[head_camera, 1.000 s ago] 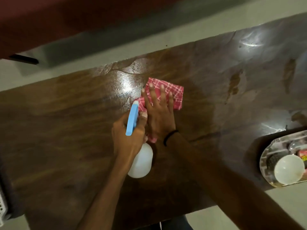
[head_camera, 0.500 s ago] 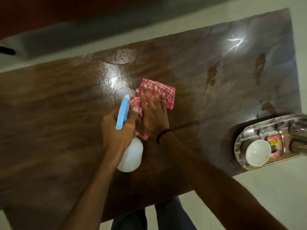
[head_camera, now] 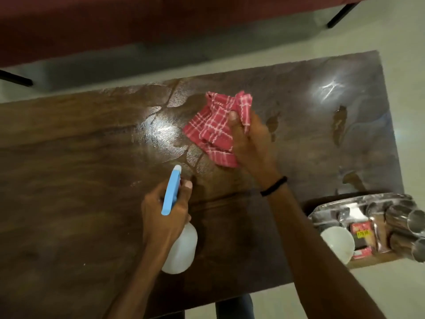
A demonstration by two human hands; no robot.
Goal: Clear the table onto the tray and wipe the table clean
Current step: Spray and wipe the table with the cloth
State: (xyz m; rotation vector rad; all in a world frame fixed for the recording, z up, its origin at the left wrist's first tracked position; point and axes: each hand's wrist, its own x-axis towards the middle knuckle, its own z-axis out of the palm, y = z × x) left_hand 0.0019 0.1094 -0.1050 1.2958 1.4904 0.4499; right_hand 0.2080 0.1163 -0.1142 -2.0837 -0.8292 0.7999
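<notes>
Over the table (head_camera: 80, 171), right fingers (head_camera: 233, 118) clamp crumpled red-checked cloth (head_camera: 210, 131), left fingers (head_camera: 187, 188) a sprayer (head_camera: 181, 248).

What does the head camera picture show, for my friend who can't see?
A person's right hand grips a bunched red checked cloth over a wet brown table. The left hand holds a white spray bottle with a blue top. A steel tray at the table's right end holds a white bowl and metal cups.
</notes>
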